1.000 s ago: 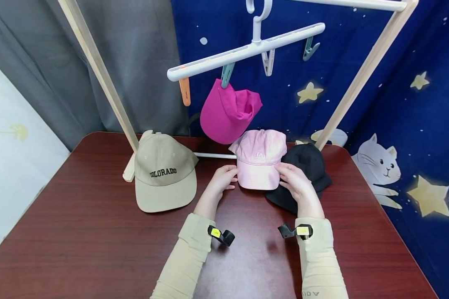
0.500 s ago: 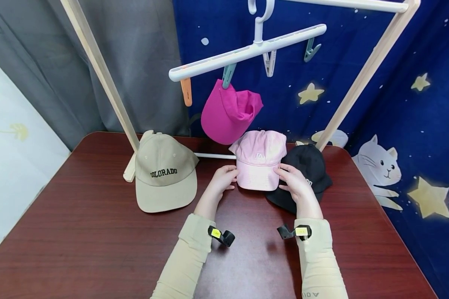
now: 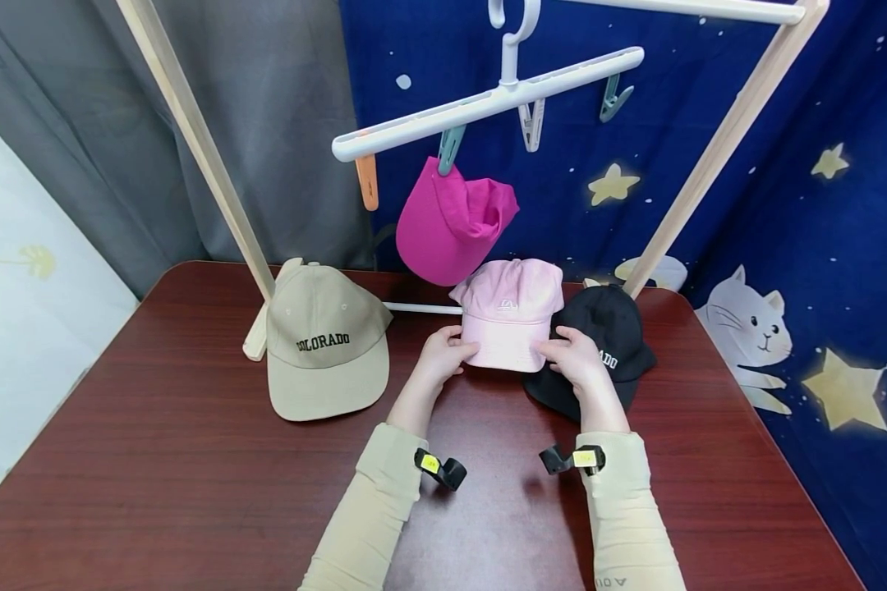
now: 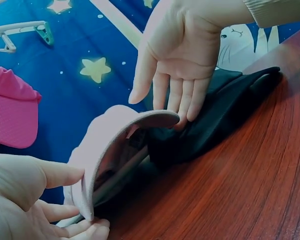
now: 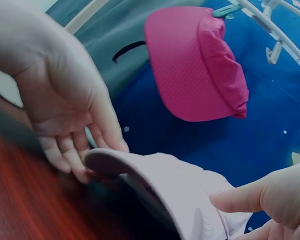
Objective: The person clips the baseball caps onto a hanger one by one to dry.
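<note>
The pink cap (image 3: 508, 304), beside the black cap (image 3: 599, 316), has moved a bit left. Left hand (image 3: 440, 356) and right hand (image 3: 575, 361), nearly closed, pinch its brim (image 3: 504, 345). Lifting straight up could bump the hanging cap (image 3: 443, 226).

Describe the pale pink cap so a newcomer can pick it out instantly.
Find the back of the red-brown table, below the white hanger. There, the pale pink cap is between the beige cap and the black cap. Only it is gripped by the left hand and right hand, and it is far paler than the hanging magenta cap.
</note>
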`<state>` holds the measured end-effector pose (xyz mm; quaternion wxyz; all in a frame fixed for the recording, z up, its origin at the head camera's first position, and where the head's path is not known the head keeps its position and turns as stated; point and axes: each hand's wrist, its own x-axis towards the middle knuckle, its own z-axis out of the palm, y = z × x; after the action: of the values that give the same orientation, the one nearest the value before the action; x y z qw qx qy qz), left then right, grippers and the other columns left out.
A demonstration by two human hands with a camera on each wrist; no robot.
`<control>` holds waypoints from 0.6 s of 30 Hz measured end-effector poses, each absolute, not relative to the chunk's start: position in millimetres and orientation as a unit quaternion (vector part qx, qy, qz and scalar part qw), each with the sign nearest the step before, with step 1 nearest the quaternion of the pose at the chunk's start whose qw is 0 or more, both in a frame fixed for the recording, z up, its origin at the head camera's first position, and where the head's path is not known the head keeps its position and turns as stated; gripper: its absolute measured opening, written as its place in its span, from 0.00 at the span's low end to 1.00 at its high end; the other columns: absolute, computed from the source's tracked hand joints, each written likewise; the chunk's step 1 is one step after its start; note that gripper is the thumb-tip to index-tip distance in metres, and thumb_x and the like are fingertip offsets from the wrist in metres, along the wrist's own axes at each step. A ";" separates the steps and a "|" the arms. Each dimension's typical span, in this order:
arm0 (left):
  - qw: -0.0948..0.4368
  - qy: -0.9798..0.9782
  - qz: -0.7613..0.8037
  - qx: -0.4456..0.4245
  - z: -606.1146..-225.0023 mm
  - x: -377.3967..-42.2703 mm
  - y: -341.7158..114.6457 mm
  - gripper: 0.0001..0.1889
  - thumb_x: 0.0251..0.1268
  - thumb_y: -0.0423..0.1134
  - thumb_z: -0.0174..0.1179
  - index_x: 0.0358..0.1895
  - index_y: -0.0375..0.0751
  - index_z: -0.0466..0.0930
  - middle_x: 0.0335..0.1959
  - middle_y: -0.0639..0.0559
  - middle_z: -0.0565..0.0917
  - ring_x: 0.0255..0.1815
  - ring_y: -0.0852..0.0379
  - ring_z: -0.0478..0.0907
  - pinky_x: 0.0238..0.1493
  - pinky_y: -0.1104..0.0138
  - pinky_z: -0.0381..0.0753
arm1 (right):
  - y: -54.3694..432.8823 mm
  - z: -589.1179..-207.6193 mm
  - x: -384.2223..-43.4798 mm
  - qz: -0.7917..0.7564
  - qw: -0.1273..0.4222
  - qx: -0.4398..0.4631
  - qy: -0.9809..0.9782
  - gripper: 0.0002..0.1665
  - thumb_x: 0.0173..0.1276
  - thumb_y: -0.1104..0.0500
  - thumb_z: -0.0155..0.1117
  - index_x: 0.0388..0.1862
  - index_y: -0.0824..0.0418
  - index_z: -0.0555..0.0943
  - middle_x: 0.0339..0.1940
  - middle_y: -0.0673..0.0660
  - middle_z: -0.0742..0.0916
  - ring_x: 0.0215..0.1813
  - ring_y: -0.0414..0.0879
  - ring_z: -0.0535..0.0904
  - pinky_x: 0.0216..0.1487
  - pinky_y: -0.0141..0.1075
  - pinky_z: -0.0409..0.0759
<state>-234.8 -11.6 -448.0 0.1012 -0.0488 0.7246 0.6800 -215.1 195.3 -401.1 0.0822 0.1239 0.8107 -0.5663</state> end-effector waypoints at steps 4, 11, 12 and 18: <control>0.101 0.725 0.679 -0.050 -446.5 -233.9 -12.2 0.31 0.58 0.32 0.65 0.65 0.26 0.66 0.49 0.34 0.78 0.42 0.49 0.77 0.33 0.62 0.80 | 192.5 -402.8 -215.2 -0.540 0.072 0.128 0.829 0.43 0.66 0.60 0.64 0.72 0.74 0.55 0.61 0.73 0.74 0.55 0.57 0.75 0.56 0.45 0.73; 0.110 0.727 0.676 -0.051 -445.3 -233.2 -13.3 0.33 0.57 0.31 0.65 0.65 0.25 0.64 0.49 0.35 0.78 0.42 0.49 0.77 0.34 0.63 0.80 | 190.6 -405.9 -215.6 -0.514 0.067 0.127 0.846 0.45 0.64 0.59 0.67 0.72 0.74 0.56 0.61 0.74 0.73 0.62 0.61 0.69 0.62 0.50 0.67; 0.111 0.727 0.676 -0.050 -445.4 -233.5 -13.4 0.33 0.57 0.31 0.65 0.65 0.25 0.64 0.49 0.35 0.78 0.42 0.49 0.77 0.33 0.63 0.80 | 190.4 -406.3 -215.7 -0.514 0.068 0.127 0.846 0.45 0.64 0.59 0.66 0.72 0.74 0.56 0.62 0.74 0.73 0.61 0.61 0.70 0.61 0.50 0.68; 0.112 0.730 0.673 -0.046 -446.0 -235.0 -15.6 0.33 0.56 0.30 0.66 0.66 0.25 0.64 0.49 0.36 0.77 0.36 0.53 0.75 0.30 0.66 0.78 | 189.7 -406.7 -215.9 -0.511 0.070 0.128 0.847 0.44 0.65 0.59 0.66 0.72 0.75 0.55 0.62 0.74 0.73 0.57 0.61 0.73 0.58 0.49 0.72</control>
<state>-235.0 -15.6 -446.0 0.1123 -0.0461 0.7295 0.6731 -215.9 189.7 -406.7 0.0702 0.1280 0.8470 -0.5112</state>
